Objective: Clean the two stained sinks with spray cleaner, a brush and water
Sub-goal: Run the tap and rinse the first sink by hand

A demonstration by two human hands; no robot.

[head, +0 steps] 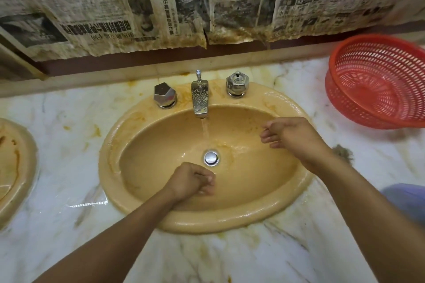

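A tan oval sink [142,193] fills the middle of the view, with brown stains along its rim. Water runs from the chrome faucet [200,99] toward the round chrome drain [211,157]. My left hand [194,180] is low in the bowl just below the drain, fingers curled, holding nothing that I can see. My right hand [287,132] hovers over the bowl's right side, fingers loosely bent and empty. The edge of a second stained sink [25,167] shows at the far left. No spray bottle or brush is clearly in view.
Two chrome knobs, the left knob [164,95] and the right knob [237,84], flank the faucet. A red plastic basket [377,80] lies tilted on the marble counter [69,145] at right. A dark fibrous clump [343,153] lies beside the sink. Stained newspaper [161,7] covers the wall.
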